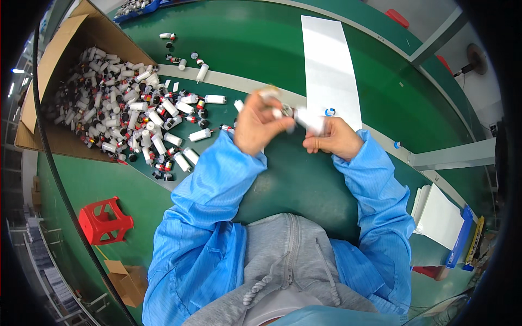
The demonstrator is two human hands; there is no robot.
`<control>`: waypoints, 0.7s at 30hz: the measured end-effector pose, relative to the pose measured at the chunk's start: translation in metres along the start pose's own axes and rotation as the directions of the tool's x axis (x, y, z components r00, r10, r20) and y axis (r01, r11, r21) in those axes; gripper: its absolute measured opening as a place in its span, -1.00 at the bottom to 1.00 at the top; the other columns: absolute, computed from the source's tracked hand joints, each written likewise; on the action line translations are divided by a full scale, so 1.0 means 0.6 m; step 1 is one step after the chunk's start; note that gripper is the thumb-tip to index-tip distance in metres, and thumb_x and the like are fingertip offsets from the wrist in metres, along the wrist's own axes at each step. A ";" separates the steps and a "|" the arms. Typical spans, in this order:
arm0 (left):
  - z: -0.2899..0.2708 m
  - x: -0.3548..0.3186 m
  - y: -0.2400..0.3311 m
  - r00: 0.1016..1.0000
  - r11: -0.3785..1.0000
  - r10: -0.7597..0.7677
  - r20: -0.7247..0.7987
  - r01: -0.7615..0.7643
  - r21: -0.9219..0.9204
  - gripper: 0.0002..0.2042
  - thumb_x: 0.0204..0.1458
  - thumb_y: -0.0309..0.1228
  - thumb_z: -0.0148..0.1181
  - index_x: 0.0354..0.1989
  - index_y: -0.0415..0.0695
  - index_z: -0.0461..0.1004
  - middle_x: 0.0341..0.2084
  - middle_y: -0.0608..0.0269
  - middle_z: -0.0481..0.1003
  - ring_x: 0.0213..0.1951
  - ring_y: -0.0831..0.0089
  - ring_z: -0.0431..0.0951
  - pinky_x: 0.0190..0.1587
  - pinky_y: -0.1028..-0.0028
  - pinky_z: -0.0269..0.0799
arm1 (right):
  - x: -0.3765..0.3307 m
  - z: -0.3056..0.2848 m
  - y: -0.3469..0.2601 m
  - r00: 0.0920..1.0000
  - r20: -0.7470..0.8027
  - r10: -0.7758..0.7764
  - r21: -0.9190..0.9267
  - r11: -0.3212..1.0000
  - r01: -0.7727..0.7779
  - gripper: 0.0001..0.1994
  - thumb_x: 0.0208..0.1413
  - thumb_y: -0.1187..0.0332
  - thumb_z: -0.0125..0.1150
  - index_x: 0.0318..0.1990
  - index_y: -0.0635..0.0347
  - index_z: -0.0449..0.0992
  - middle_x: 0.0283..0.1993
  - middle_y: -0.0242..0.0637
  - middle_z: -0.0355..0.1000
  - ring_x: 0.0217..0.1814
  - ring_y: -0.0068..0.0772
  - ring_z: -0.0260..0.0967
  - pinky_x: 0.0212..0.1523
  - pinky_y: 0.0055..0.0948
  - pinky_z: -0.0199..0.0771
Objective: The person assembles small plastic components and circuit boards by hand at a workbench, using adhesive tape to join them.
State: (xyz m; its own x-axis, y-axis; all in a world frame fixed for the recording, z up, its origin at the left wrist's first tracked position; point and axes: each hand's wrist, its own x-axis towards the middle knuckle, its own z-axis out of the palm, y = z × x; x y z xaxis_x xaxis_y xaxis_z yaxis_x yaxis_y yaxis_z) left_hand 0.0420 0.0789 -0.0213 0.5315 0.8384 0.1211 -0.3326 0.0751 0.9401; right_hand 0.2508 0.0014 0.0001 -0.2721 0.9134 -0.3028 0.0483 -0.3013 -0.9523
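Observation:
Both hands are raised close together over the green tabletop. My right hand [338, 139] pinches a small white plastic bottle [309, 120], tilted and smeared by motion. My left hand [260, 123] is closed at the bottle's other end, its fingers around something small and pale that is too blurred to name. To the left, a heap of similar white bottles [159, 144] with red and black parts spills from a tipped cardboard box [33, 117] onto the table. A small blue-and-white piece [330, 112] lies just beyond my right hand.
A long white sheet [330, 60] runs along the table's far side. A grey metal post [457, 156] stands at the right, near a stack of white papers [438, 216]. A red stool [106, 221] and a small carton [128, 282] are on the floor at lower left.

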 end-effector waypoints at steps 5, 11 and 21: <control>-0.031 0.008 0.022 0.909 0.161 0.410 0.072 -0.150 0.976 -0.44 -0.18 -0.37 0.45 0.03 -0.14 0.32 -0.19 0.18 0.40 -0.14 0.18 0.42 -0.13 0.24 0.25 | 0.007 -0.006 0.018 0.999 -0.009 0.032 0.038 0.999 -0.031 -0.85 0.16 0.36 0.24 -0.23 0.23 0.46 -0.39 -0.33 0.52 -0.40 -0.65 0.39 -0.51 -0.71 0.26; -0.020 0.001 0.013 0.982 -0.011 0.106 0.154 -0.153 0.988 -0.79 -0.04 -0.38 0.29 -0.25 -0.07 0.43 -0.41 0.30 0.57 -0.29 0.27 0.55 -0.22 0.27 0.31 | 0.011 0.011 0.025 0.997 0.037 0.062 -0.098 0.993 -0.059 -0.82 0.21 0.33 0.17 -0.17 0.27 0.50 -0.36 -0.35 0.52 -0.36 -0.66 0.40 -0.49 -0.70 0.30; -0.009 -0.011 0.022 0.983 0.999 -0.048 0.179 0.046 0.014 -0.57 0.06 -0.63 0.20 0.14 -0.29 0.34 -0.20 0.28 0.45 -0.23 0.55 0.49 -0.19 0.53 0.46 | 0.001 0.028 0.037 0.978 -0.097 -0.187 -0.130 0.976 0.174 -0.51 0.11 0.35 0.31 0.16 0.28 0.32 -0.01 -0.24 0.43 -0.10 -0.53 0.40 -0.14 -0.54 0.46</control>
State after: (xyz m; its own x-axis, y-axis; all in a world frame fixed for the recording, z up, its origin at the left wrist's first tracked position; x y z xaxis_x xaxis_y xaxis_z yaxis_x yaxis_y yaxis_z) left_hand 0.0301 0.0773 -0.0115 0.6773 0.7239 0.1313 -0.2972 0.1060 0.9489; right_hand 0.2354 -0.0095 -0.0205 -0.1823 0.9757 -0.1219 0.1247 -0.1000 -0.9871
